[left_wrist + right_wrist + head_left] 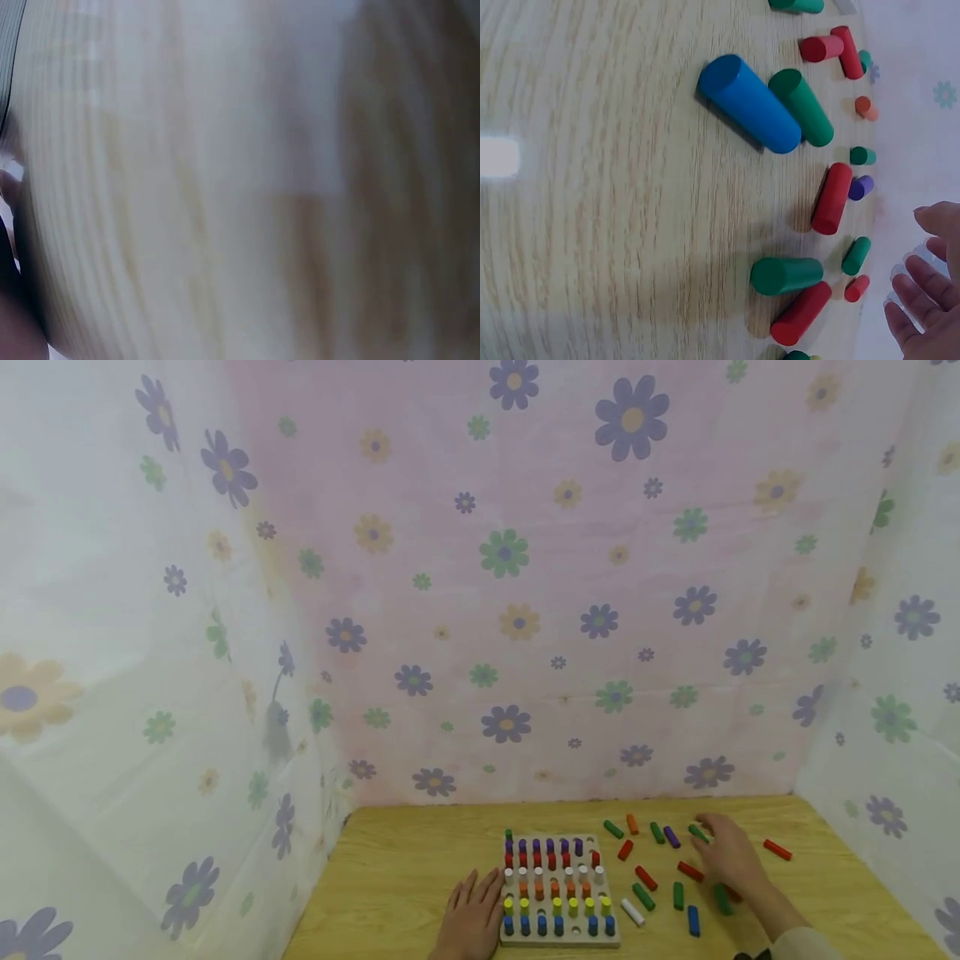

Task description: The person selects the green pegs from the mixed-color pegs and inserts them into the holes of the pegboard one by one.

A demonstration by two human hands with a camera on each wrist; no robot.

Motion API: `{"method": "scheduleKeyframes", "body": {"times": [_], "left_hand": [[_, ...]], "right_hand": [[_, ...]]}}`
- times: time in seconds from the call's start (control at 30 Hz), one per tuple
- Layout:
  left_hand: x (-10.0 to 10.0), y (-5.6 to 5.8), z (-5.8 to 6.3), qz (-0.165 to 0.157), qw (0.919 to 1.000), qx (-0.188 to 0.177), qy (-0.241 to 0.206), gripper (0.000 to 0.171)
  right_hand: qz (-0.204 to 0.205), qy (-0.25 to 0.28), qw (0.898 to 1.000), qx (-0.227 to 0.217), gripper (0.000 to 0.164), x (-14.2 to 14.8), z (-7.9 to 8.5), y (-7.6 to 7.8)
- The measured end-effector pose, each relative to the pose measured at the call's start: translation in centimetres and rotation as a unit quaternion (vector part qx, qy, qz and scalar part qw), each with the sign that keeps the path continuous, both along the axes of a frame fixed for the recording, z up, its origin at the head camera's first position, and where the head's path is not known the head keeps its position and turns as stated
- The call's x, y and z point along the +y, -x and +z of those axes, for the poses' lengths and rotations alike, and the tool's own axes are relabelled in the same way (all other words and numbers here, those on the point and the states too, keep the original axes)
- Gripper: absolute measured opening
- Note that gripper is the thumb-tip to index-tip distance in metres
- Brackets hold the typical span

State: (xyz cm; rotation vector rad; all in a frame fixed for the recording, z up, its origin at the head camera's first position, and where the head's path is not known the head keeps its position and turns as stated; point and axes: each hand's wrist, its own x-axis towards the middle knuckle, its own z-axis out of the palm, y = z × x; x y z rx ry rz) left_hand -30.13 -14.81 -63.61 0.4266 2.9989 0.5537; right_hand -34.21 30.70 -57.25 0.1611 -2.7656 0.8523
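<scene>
Wood-grain worktop carries everything, and on its near part the left hand lies flat at the left edge of a pale pegboard, fingers straight, holding nothing; whether it touches the board I cannot tell. Six blue pegs stand upright along the board's near edge. Behind them, toward its far edge, follow upright rows of yellow pegs, orange pegs, white pegs, red pegs and purple pegs, with one upright green peg at the far left corner.

Right of the board, a loose blue peg and a loose white peg lie nearest, the white one just beside the board's right edge. Beyond these, several green and red pegs lie scattered on their sides. Over them hangs the right hand, a pale sleeve at its wrist; its thumb stands well apart from the loosely bent fingers, a wide grip with nothing in it. A loose green peg lies by its fingertips. Near the worktop's far edge lie a loose purple peg and a loose orange peg; past that edge rises a flower-printed sheet.
</scene>
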Motion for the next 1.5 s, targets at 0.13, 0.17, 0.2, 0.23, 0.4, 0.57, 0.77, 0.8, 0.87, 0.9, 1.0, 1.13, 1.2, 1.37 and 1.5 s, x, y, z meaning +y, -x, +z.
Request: {"method": "scheduleKeyframes", "body": {"times": [0.13,0.17,0.2,0.23,0.4,0.57,0.77,0.8,0.87,0.9,1.0,1.13,1.2,1.37,1.5], "left_hand": [[0.0,0.0,0.1,0.001,1.0000,-0.004,-0.002,0.058],[0.0,0.0,0.1,0.001,1.0000,-0.004,-0.001,0.058],[0.0,0.0,0.1,0.001,1.0000,-0.002,-0.002,0.058],[0.0,-0.1,0.1,0.001,1.0000,-0.002,-0.002,0.058],[-0.1,0.0,0.1,-0.003,1.0000,0.004,-0.007,0.058],[-0.3,0.0,-0.1,-0.011,0.9996,0.019,-0.016,0.058],[-0.4,0.0,-0.3,-0.015,0.9995,0.022,-0.017,0.059],[-0.4,0.0,-0.3,-0.014,0.9996,0.018,-0.016,0.060],[-0.4,0.0,-0.3,-0.012,0.9998,0.013,-0.013,0.060],[-0.5,0.1,-0.4,-0.011,0.9998,0.013,-0.011,0.060],[-0.5,0.1,-0.4,-0.009,0.9999,0.012,-0.007,0.060],[-0.6,0.0,-0.6,-0.012,0.9997,0.017,-0.012,0.060],[-0.5,0.0,-0.7,-0.013,0.9996,0.019,-0.016,0.060],[-0.4,-0.1,-0.8,-0.015,0.9992,0.033,-0.017,0.059],[-0.4,-0.2,-0.8,-0.015,0.9988,0.042,-0.019,0.058]], "right_hand": [[-0.005,-0.012,1.000,0.003,0.044,0.7,-0.5,0.5],[-0.006,-0.013,1.000,-0.003,0.045,0.8,-0.5,0.6],[-0.007,-0.013,1.000,-0.010,0.047,0.9,-0.5,0.7],[-0.008,-0.015,1.000,-0.018,0.047,1.0,-0.5,0.8],[-0.018,-0.013,0.998,-0.054,0.047,1.2,-0.4,1.2],[-0.026,-0.010,0.998,-0.064,0.046,1.5,-0.9,1.5],[-0.040,-0.010,0.996,-0.083,0.048,1.8,-1.8,2.1],[-0.042,-0.009,0.995,-0.085,0.047,1.8,-1.9,2.1],[-0.045,-0.008,0.995,-0.088,0.046,1.7,-2.0,2.2],[-0.048,-0.007,0.995,-0.087,0.045,1.7,-2.0,2.3],[-0.054,-0.008,0.994,-0.090,0.044,1.5,-2.1,2.4],[-0.063,-0.008,0.993,-0.100,0.044,1.4,-2.3,2.4],[-0.066,-0.007,0.992,-0.105,0.043,1.4,-2.4,2.4],[-0.075,0.001,0.992,-0.106,0.035,1.3,-2.2,2.3],[-0.081,0.011,0.991,-0.103,0.030,1.1,-2.3,2.2]]}}
